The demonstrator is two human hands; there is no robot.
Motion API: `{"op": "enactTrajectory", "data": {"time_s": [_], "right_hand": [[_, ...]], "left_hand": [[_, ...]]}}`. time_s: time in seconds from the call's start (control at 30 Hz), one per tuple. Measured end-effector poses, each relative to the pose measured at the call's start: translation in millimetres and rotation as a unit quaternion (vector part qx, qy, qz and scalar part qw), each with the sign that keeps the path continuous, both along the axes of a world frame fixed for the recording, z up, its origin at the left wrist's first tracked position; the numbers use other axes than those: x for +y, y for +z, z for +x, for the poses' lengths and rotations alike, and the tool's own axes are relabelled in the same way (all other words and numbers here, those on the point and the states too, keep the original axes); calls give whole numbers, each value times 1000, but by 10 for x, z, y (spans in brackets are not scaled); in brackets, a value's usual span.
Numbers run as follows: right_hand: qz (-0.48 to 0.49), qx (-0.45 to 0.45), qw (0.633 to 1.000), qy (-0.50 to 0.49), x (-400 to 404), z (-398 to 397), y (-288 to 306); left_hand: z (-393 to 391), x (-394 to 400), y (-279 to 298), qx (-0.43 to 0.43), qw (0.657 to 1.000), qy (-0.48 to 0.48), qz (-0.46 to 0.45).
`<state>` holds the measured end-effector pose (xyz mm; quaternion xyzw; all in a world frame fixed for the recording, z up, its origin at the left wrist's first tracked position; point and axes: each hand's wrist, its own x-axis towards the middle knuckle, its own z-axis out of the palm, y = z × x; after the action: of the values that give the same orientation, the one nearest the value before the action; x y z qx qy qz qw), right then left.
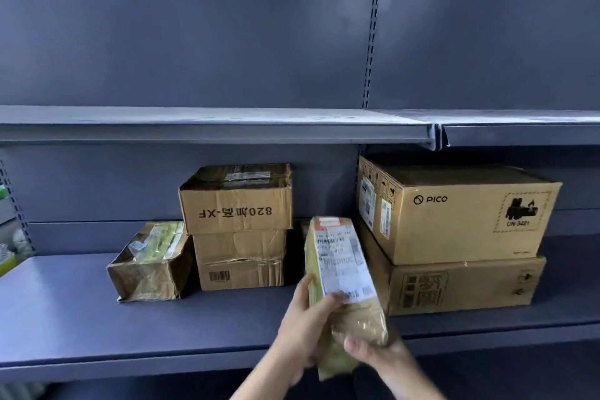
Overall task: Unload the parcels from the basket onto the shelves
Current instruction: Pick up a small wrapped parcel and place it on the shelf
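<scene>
A long tan taped parcel [341, 269] with a white shipping label stands tilted over the lower grey shelf [65, 318], in the gap between two box stacks. My left hand [305, 325] grips its left side, thumb on the label. My right hand [373, 351] holds its near bottom end from below. The basket is not in view.
On the lower shelf sit a small crumpled box [149, 263], a two-box stack with an "820" box [237, 198] on top, and a PICO box [454, 214] on a flat carton [461, 286]. The upper shelf [194, 127] holds nothing visible.
</scene>
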<state>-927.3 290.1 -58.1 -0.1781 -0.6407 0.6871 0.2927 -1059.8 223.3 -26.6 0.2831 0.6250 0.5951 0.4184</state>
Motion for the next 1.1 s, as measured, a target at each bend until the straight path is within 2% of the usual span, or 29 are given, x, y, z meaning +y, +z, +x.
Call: {"op": "enactTrajectory", "data": {"time_s": [0.1,0.23,0.4,0.7,1.1], "right_hand": [[33,-42,998,-36,420,-286,267],[55,-32,992,-110,914,-618,402],[66,-54,990,-116,1250,-906,375],[40,-44,992,-111,1567,-1259,373],[34,-47,994,-92,1804,-1409,355]], "left_hand": [[-220,472,213,-31,999,-8,7],[-450,956,335,-41,998,11,-36],[-656,1317,316,-69,993,18,-95],[-772,1609,183,-42,996,83,4],[-834,1814,190,-25,994,101,11]]}}
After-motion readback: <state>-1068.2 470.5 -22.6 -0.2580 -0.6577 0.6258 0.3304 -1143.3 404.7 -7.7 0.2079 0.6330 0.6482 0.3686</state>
